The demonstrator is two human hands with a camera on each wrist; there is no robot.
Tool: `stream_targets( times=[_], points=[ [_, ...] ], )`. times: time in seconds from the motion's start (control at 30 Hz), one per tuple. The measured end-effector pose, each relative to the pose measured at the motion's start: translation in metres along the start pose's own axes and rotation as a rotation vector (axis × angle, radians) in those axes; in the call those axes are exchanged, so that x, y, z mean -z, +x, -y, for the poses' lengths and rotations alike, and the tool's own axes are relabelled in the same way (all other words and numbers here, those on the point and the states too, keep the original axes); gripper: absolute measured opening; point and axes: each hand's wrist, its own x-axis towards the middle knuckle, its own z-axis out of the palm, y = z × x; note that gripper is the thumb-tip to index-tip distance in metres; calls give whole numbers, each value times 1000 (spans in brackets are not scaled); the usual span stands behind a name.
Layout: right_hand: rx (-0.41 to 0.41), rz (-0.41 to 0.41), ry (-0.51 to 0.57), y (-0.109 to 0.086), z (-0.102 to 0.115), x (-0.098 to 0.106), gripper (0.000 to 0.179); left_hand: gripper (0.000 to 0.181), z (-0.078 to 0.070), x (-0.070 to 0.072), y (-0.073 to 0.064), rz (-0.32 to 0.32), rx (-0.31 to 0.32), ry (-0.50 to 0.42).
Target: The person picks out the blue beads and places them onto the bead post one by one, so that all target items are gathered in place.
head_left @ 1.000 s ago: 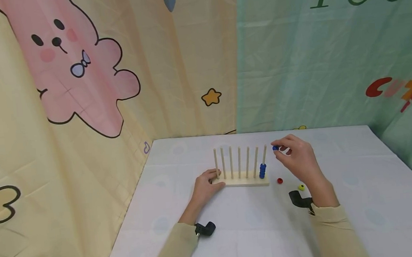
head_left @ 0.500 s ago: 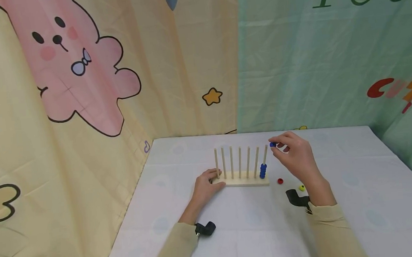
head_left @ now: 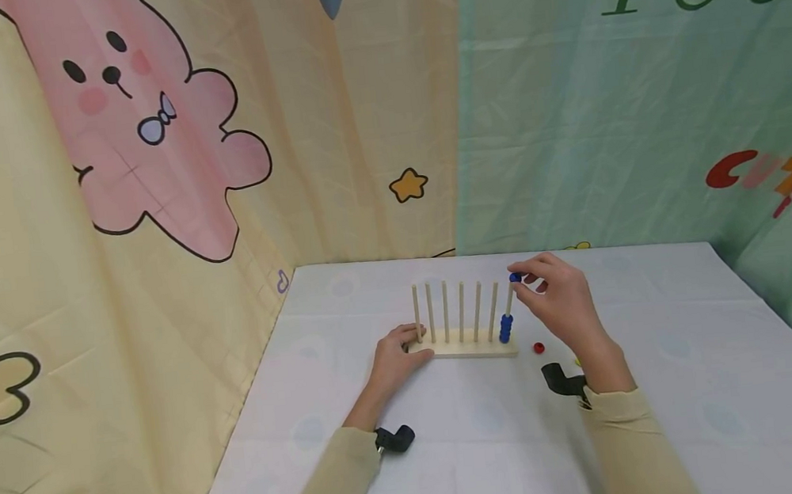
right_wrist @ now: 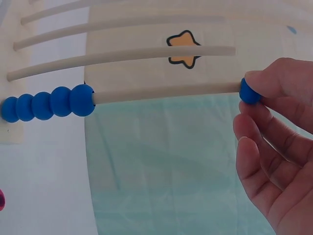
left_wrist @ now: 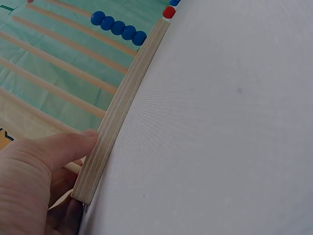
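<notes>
A wooden peg rack (head_left: pixel 473 350) with several upright pegs stands on the table. My left hand (head_left: pixel 396 362) grips the left end of its base, thumb on the front edge in the left wrist view (left_wrist: pixel 63 152). Several blue beads (right_wrist: pixel 51 104) are stacked low on the rightmost peg (right_wrist: pixel 166 93). Between thumb and forefinger my right hand (head_left: pixel 564 298) pinches another blue bead (right_wrist: pixel 250 91) at the tip of that peg. Whether the tip has entered the bead's hole, I cannot tell. The other pegs carry no beads.
A red bead (head_left: pixel 539 348) lies on the white table cover (head_left: pixel 472 446), just right of the rack. A yellow bead (head_left: pixel 577 361) is mostly hidden behind the right wrist's black camera mount (head_left: pixel 562 380). Printed curtains (head_left: pixel 368 106) hang behind the table.
My right hand has moved left, bringing the pinched blue bead from beside the rightmost peg onto its tip. The yellow bead has become mostly covered. My left hand has stayed put.
</notes>
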Motion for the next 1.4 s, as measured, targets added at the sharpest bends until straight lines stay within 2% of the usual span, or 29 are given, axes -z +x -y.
stream_targets(
  times=[0.33, 0.87, 1.4],
  points=[
    [-6, -9, -4, 1, -1, -4, 19, 46, 1, 0, 1, 5, -9, 0],
    [-50, 16, -33, -4, -6, -11, 19, 46, -1, 1, -1, 7, 14, -2],
    [-133, 52, -8, -7, -7, -14, 21, 45, 1, 0, -1, 4, 16, 0]
  ],
)
